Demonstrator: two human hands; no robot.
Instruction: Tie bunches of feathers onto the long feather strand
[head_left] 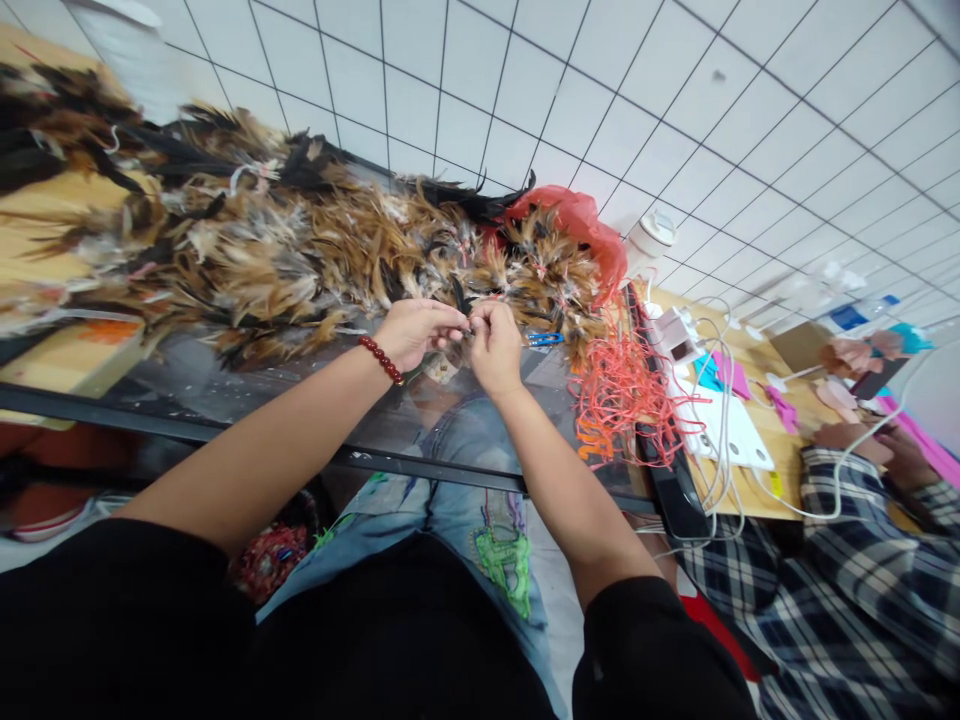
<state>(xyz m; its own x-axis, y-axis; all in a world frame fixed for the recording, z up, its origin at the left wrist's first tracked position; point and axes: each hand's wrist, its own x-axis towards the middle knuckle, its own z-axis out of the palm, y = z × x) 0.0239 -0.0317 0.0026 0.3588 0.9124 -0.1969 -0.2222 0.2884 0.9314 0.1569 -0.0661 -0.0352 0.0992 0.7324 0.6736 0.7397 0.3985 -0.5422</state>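
Observation:
My left hand [417, 333], with a dark red bead bracelet [381, 360] at its wrist, pinches its fingertips together close to my right hand [495, 345]. The right fingers are closed too, and a small dark feather [460, 293] rises from between the two hands, seemingly out of the right fingertips. What the left fingertips hold is too small to make out. Just beyond the hands lies a long heap of brown and black feathers [300, 255]. To the right of my right hand is a blue tool [543, 340], perhaps small snips.
Orange-red cords [626, 395] lie tangled at the table's right end, near a red plastic bag [581, 225]. White cables [724, 430] cross the neighbouring wooden table. A person in a plaid sleeve [844, 490] sits there. A yellowish box [82, 365] stands at left.

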